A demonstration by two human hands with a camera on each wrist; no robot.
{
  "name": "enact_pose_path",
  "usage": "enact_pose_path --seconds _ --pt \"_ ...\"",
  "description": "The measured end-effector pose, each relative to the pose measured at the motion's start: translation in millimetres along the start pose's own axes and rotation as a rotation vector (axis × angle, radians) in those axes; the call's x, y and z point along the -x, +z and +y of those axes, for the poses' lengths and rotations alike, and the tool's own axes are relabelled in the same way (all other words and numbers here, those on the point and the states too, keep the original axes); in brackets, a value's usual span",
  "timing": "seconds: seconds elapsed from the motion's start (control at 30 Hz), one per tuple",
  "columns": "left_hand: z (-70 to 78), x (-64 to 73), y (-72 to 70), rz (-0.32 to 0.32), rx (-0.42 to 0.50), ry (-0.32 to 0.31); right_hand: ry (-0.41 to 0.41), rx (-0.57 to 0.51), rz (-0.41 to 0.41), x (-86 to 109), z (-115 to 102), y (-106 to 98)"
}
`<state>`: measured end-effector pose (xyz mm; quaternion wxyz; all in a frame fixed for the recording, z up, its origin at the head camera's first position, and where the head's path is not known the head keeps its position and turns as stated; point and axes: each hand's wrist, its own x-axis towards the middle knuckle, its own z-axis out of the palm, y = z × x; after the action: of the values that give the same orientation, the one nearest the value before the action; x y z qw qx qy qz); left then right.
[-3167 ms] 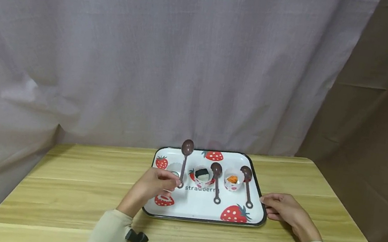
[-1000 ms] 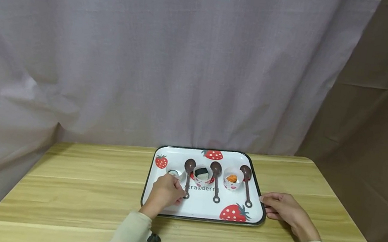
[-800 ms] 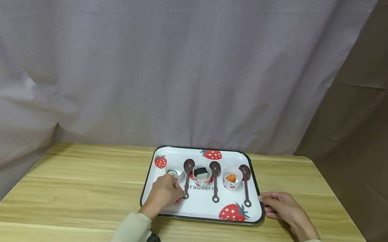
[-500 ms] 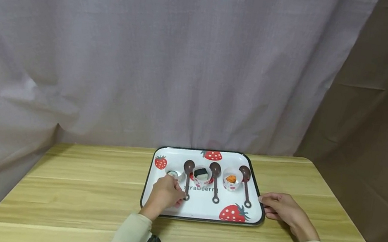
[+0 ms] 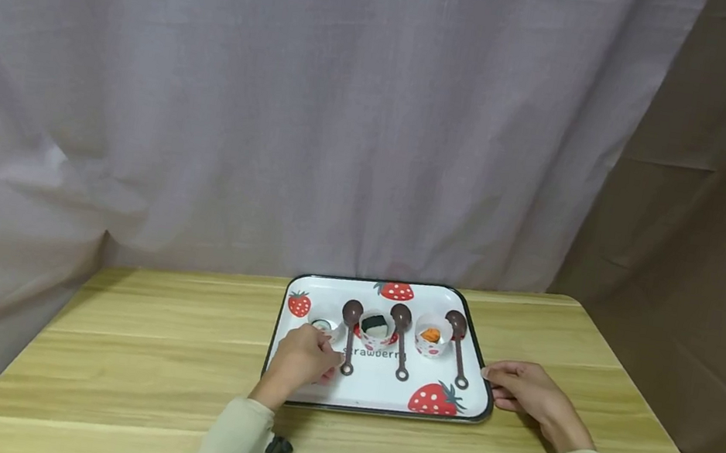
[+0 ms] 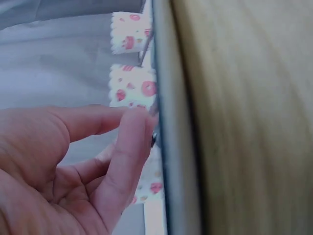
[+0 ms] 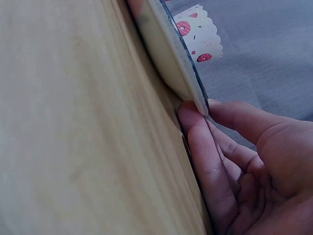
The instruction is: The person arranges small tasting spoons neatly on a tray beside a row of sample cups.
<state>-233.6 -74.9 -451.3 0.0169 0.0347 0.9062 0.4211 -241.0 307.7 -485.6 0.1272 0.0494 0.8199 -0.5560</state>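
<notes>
A white strawberry-print tray (image 5: 373,394) with a dark rim lies on the table. My right hand (image 5: 530,392) pinches its right rim, thumb on top and fingers beneath, as the right wrist view shows. The left hand (image 5: 302,358) hovers low over the tray's left part, thumb and index tips close together, just left of the handle ring of a brown spoon (image 5: 353,313). Two more brown spoons, a middle one (image 5: 402,315) and a right one (image 5: 457,323), lie alongside. Between them stand paper cups holding small food-like pieces; my left hand partly covers the left cup (image 5: 338,333).
The middle cup (image 5: 376,344) holds a black-and-white piece, the right cup (image 5: 430,350) an orange one. A wooden table (image 5: 126,348) carries the tray. Grey curtain (image 5: 348,138) hangs close behind the tray's far edge, and a brown cloth (image 5: 702,269) hangs at right.
The left hand lowered the left spoon onto the tray between the left and middle cups, then drew slightly left off its handle. The right hand kept its grip on the rim.
</notes>
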Motion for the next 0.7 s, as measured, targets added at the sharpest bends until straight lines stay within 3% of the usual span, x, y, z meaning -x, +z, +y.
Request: enact_pose_path --seconds 0.43,0.7 --pt "-11.5 12.3 -35.5 0.079 -0.151 0.106 0.026 -0.003 0.013 1.6 1.3 -3.1" --pt "-31.6 15.6 -49.1 0.058 -0.113 0.179 0.024 -0.037 0.012 3.7 4.7 -5.8"
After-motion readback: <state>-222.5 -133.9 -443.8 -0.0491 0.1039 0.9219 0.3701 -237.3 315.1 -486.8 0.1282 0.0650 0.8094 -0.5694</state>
